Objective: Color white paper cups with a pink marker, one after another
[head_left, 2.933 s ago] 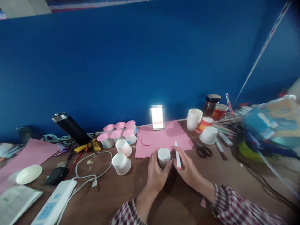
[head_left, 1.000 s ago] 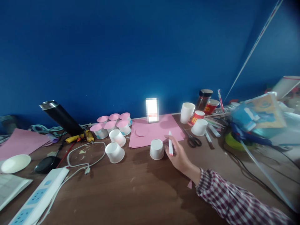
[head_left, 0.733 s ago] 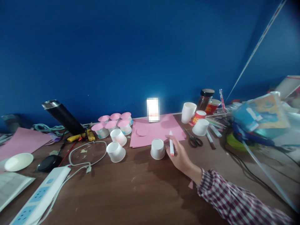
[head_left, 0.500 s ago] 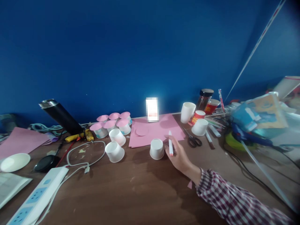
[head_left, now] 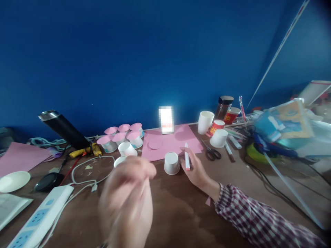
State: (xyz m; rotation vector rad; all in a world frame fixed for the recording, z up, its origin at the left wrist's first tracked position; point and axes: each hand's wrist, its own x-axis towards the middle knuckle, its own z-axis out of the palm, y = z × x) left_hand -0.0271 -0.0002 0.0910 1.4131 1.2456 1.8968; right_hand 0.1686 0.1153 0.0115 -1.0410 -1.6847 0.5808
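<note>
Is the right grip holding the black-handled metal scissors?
No, the right grip holds a slim white pen with a reddish end, while the black-handled metal scissors lie on the brown tabletop.

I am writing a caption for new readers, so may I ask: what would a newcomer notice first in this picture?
Probably the large, blurred left hand at the front, left of the middle. Next comes the bright, pixelated patch near the centre, against the blue wall. Below and to its right, the right hand holds a white pen beside an upturned white cup.
</note>
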